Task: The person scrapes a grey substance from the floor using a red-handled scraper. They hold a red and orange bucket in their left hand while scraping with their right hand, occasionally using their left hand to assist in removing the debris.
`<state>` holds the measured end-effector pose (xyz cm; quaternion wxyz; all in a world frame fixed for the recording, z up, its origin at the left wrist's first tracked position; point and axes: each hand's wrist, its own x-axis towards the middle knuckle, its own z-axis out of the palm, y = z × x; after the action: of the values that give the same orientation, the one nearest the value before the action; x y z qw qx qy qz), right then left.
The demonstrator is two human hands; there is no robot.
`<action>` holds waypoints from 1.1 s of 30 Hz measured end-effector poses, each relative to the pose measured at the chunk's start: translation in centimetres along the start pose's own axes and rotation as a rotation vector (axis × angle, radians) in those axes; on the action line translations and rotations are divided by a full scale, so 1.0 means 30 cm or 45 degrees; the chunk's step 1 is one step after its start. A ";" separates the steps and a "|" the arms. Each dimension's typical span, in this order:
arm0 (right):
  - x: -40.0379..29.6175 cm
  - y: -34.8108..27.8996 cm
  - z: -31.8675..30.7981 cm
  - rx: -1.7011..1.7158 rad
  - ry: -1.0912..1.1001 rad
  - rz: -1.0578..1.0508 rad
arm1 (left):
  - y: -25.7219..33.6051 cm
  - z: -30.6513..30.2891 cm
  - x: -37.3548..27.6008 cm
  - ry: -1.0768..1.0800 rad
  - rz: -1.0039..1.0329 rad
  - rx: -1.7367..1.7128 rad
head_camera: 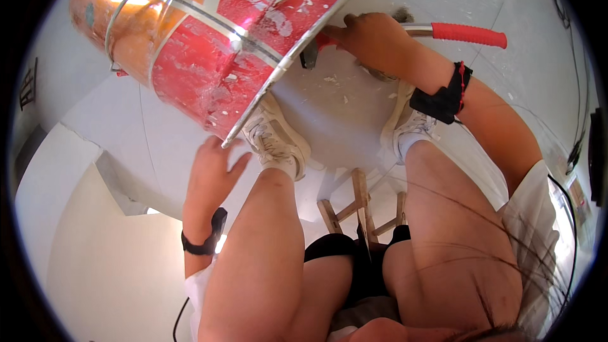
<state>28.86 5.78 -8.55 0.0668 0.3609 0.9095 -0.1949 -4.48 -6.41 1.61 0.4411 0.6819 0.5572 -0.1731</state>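
Observation:
A paint-spattered red and orange bucket (199, 57) lies tilted at the upper left, its rim facing down and to the right. My left hand (211, 168) is at the rim's lower end, thumb apart. Its fingertips are blurred and partly behind the rim, so a grip cannot be made out. Right of the rim, my right hand (380, 42) curls around a tool with a red and black end (311, 52). From behind this hand sticks out a metal shaft with a ribbed red handle (468, 35), apparently of the same tool. Its middle is hidden.
My shoes (275, 135) stand on a pale floor (332, 118) with scattered flakes, below the bucket rim. A wooden stool (361, 199) shows between my legs. Cables (577, 152) run along the right side. A round metal object (380, 73) lies partly under my right hand.

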 end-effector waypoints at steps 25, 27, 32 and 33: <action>0.235 -0.017 0.119 -0.115 0.199 -0.302 | 0.125 -0.155 0.242 1.471 0.926 0.196; 0.234 -0.023 0.109 -0.105 0.131 -0.275 | 0.123 -0.156 0.241 1.471 0.936 0.194; 0.307 -0.037 0.140 0.054 0.364 -0.408 | 0.123 -0.177 0.237 1.472 0.975 0.223; 0.321 -0.052 0.131 0.020 0.311 -0.388 | 0.112 -0.175 0.242 1.482 0.991 0.230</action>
<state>20.70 9.22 -14.21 -0.0772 0.2405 0.9535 -0.1647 -0.44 2.20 0.58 0.0429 0.8474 0.4019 0.3443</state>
